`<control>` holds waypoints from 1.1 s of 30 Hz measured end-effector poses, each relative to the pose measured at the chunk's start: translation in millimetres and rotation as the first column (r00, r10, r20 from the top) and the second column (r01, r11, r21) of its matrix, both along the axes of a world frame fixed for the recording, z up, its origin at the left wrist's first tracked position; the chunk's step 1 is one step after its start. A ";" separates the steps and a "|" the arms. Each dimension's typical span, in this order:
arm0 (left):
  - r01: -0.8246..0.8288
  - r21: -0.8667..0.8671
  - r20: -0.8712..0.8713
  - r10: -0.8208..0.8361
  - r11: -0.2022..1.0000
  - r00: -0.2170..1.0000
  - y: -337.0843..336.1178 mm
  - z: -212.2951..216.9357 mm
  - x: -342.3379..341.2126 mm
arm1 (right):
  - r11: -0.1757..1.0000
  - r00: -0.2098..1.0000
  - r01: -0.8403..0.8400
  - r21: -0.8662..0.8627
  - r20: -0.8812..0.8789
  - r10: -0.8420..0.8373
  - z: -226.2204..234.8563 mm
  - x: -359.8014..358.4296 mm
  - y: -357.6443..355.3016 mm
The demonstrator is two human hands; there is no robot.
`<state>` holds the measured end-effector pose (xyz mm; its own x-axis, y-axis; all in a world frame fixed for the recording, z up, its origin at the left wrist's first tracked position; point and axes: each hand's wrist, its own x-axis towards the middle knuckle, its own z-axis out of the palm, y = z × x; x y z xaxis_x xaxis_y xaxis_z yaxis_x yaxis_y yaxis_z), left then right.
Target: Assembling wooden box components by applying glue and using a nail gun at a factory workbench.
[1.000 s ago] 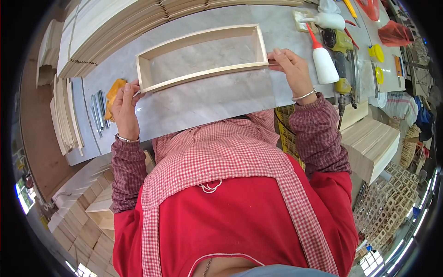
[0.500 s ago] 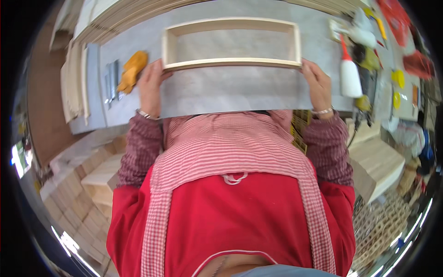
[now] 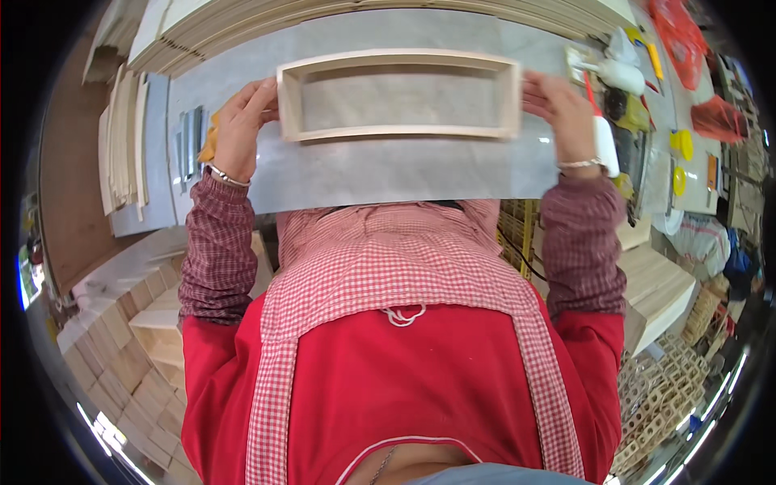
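A long rectangular frame of pale wood (image 3: 404,133) lies across the view over the grey tabletop (image 3: 388,174), its middle open. At its left end my left hand (image 3: 240,133) closes, fingers pressed to the outer side of the short piece. Against the opposite short end, my right hand (image 3: 567,117) presses with bent fingers, somewhat blurred by motion. Both hands hold the frame between them. Whether the frame touches the tabletop, I cannot tell. A yellow-orange cloth or glove (image 3: 210,141) is mostly hidden behind my left hand.
Long wooden strips (image 3: 388,23) are stacked along the far edge, and more strips (image 3: 125,149) stand at the left. A white bottle (image 3: 605,145), partly behind my right hand, has a red nozzle. Grey metal pieces (image 3: 188,141) lie at the left. Wooden blocks (image 3: 121,331) are stacked below.
The frame has come nearer to me and slightly left. My hands have shifted farther up along its ends, and the right hand now covers part of the white bottle.
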<state>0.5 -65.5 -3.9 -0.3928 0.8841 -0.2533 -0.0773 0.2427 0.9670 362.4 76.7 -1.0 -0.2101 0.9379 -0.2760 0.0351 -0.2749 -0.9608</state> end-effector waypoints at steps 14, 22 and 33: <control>-0.051 -0.116 -0.245 0.021 0.992 0.969 4.8 -28.8 0.0 | 0.828 0.337 -0.237 0.508 0.843 -0.420 -35.3 152.2 -18.1; -0.198 -0.042 -0.059 0.196 0.979 0.979 -13.9 -34.3 5.7 | 0.886 0.470 -0.146 0.440 0.819 -0.329 -50.3 132.9 -27.5; -0.199 0.196 -0.502 0.273 0.960 0.821 -49.2 -73.1 -8.0 | 0.973 0.988 0.122 0.198 -0.121 -0.099 55.3 63.0 -26.4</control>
<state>-7.6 -114.7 -77.0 -0.6342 0.7572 0.1566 0.4056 0.1534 0.9011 425.4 50.3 54.3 -0.1203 0.9911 -0.0571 -0.0932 -0.0685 -0.9933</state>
